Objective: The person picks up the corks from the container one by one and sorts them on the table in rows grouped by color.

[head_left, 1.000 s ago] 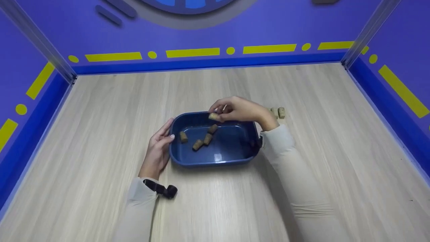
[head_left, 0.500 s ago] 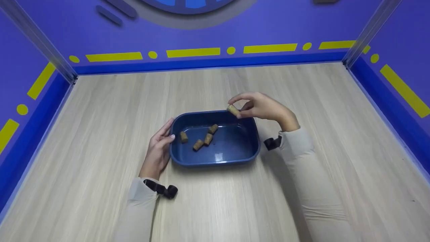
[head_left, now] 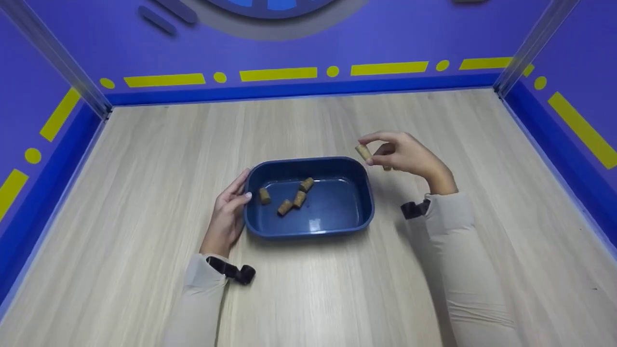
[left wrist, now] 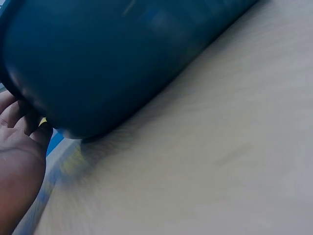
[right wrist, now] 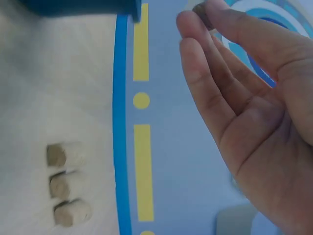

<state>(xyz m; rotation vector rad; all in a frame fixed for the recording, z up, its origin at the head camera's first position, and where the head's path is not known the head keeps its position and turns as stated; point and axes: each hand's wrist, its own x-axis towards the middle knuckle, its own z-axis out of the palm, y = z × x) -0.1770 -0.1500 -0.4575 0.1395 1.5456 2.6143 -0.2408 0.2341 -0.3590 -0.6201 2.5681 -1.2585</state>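
Observation:
My left hand (head_left: 227, 215) grips the left end of a dark blue plastic tub (head_left: 313, 235), its thumb over the rim and the fingers along the outside wall. In the left wrist view the tub's wall (left wrist: 107, 63) fills the top, with part of the left hand (left wrist: 19, 152) at the edge. Between thumb and index finger, my right hand (head_left: 409, 153) pinches a tilted cork (head_left: 364, 152) in the air beyond the tub's back right corner. The right wrist view shows this cork (right wrist: 203, 16) mostly covered by fingers. Several brown corks (head_left: 285, 207) lie in the tub's left half.
Three corks (right wrist: 68, 185) stand in a row on the table in the right wrist view; in the head view the right hand mostly hides them. A purple and blue wall (head_left: 289, 58) with yellow dashes encloses the wooden table (head_left: 308, 294) at the back and sides.
The right hand has carried its cork rightward from over the tub to past its back right corner. The left hand, tub and corks inside stay in place.

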